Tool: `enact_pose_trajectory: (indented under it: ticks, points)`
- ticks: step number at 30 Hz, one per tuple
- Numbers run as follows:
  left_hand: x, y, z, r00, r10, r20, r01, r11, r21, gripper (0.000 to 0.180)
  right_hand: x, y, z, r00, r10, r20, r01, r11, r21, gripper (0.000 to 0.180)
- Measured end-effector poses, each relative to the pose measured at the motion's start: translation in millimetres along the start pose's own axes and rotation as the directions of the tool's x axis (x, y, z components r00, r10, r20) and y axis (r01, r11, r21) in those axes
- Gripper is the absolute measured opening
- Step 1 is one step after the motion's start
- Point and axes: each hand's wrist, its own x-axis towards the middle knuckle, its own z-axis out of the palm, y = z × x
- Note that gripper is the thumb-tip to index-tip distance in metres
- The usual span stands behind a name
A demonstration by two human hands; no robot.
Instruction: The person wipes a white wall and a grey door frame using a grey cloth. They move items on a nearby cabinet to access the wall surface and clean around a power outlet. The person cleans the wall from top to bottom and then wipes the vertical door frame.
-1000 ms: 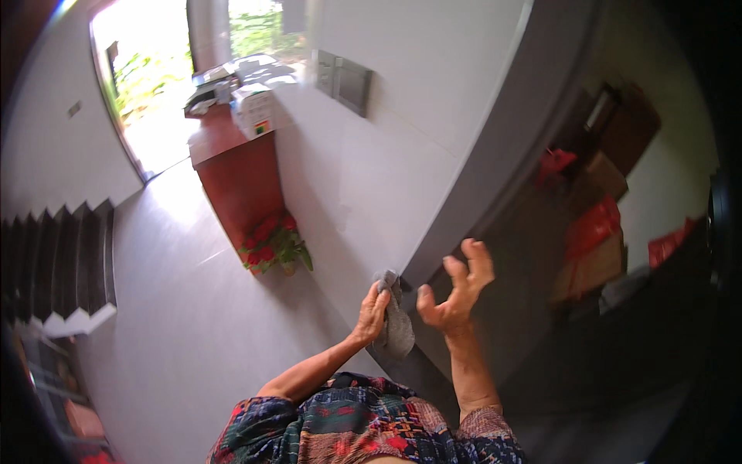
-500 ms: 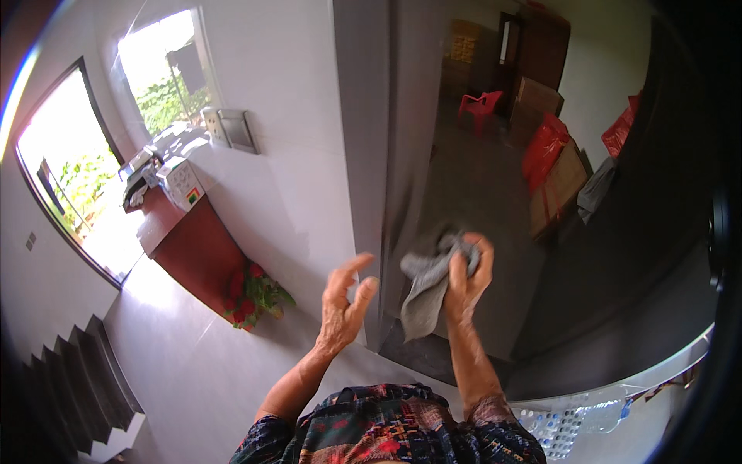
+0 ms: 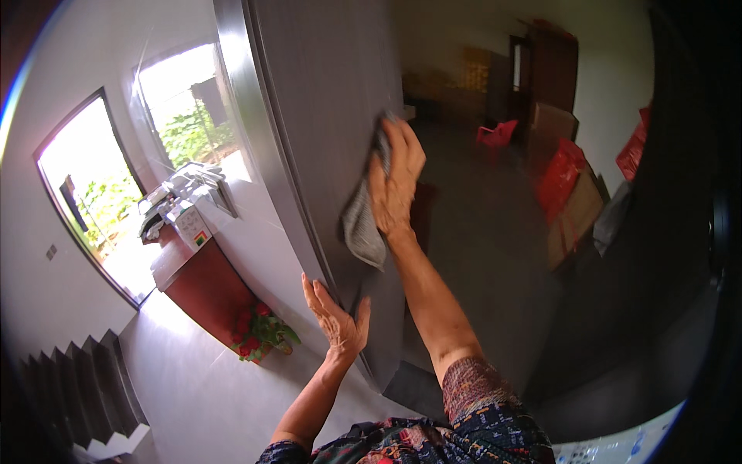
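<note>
A grey cloth (image 3: pixel 363 230) is bunched under my right hand (image 3: pixel 397 182), which is raised against the grey door-frame panel (image 3: pixel 321 93). My fingers press the cloth to the panel's surface, and its loose end hangs down below my palm. Lower down and to the left, my left hand (image 3: pixel 337 321) is open, fingers stretched and thumb apart. It is at the panel's left edge; whether it touches is hard to tell. Nothing is in that hand.
Left stands a reddish-brown cabinet (image 3: pixel 205 290) with red flowers (image 3: pixel 259 329) beside it. Dark steps (image 3: pixel 81 387) lie at lower left. Through the opening are a red chair (image 3: pixel 497 134), cardboard boxes (image 3: pixel 576 228) and red bags (image 3: pixel 560 178).
My right hand has moved up and left with the cloth, from the opening onto the frame panel. My left hand is slightly lower, still open. The view has shifted, showing more of the frame.
</note>
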Motion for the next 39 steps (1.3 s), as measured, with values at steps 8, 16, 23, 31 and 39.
enact_pose_trajectory:
  ticks: [8,16,23,31,39]
  points:
    - [-2.6,-8.7,10.5,0.989,0.05,-0.142,-0.035,0.993,0.109,0.09,-143.0,47.9,-30.3,0.891,0.445,0.086,-0.449,0.893,0.034,0.047]
    - [-3.7,-13.2,20.1,0.981,0.077,-0.179,-0.053,0.989,0.136,0.092,-51.2,-24.9,-17.8,0.879,-0.433,0.201,0.32,0.847,0.424,0.059]
    - [-5.2,-13.7,17.7,0.981,0.083,-0.177,-0.066,0.993,0.095,0.093,112.4,-63.3,17.6,0.806,-0.573,0.152,0.566,0.82,0.088,0.062]
    - [-7.3,-16.7,16.6,0.982,0.074,-0.174,-0.063,0.995,0.073,0.09,93.8,23.7,21.0,0.984,-0.164,0.069,0.143,0.96,0.24,0.062]
    - [-2.7,-8.1,6.3,0.987,0.033,-0.16,-0.015,0.994,0.112,0.091,-50.9,68.9,-4.6,0.954,0.226,0.198,-0.253,0.96,0.122,0.057]
